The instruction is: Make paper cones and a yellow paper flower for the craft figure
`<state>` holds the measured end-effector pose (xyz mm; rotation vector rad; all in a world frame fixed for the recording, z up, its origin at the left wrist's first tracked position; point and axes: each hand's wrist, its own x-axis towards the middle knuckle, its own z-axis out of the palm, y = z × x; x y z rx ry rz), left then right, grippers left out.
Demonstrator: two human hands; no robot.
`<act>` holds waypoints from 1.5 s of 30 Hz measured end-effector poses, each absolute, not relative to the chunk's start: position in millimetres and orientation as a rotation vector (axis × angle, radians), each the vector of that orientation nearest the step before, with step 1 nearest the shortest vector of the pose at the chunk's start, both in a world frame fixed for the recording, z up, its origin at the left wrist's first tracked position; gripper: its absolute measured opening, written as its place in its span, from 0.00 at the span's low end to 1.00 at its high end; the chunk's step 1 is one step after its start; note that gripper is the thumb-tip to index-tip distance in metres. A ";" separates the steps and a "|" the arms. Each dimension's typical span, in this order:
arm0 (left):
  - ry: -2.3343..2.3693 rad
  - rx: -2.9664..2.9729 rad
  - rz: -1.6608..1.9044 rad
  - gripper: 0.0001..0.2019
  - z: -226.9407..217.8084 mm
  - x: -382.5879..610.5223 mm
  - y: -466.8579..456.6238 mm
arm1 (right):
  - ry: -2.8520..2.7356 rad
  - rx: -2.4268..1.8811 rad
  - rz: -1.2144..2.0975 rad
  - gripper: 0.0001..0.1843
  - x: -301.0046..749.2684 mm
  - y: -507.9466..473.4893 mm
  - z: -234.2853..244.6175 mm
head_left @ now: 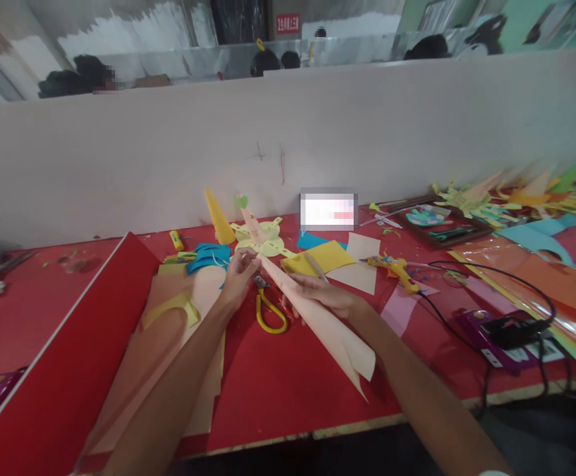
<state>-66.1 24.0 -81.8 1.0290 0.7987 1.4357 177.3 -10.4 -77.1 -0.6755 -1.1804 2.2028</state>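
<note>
A pale pink paper cone (325,317) slants across the middle of the red table, its tip pointing away and its wide, loose end toward me. My left hand (243,268) pinches the narrow tip. Around the cone's middle, my right hand (325,295) is closed, some of its fingers hidden beneath the paper. Yellow-handled scissors (271,317) lie under and beside the cone. Behind my left hand stand a yellow cone (219,217) and a pink cone (252,225) on a pale yellow flower-shaped base (268,248).
Stacked pink paper sheets (168,357) lie at left beside a red upright divider (84,344). At right are a yellow glue gun (397,270), a purple power box (496,337) with black cables, and a dark tray (446,231). A white partition (168,158) closes off the back.
</note>
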 end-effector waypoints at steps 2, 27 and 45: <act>0.814 1.039 1.419 0.19 -85.9 -65.9 24.0 | -1.204 -0.720 2.210 0.40 176.2 -9.8 -77.0; 0.821 0.794 1.694 0.17 -106.7 -92.6 44.0 | -0.990 -1.049 0.766 0.18 253.7 33.6 -103.4; 0.818 0.711 1.781 0.17 -113.8 -98.6 49.1 | -1.227 -1.025 1.187 0.18 250.5 23.8 -97.3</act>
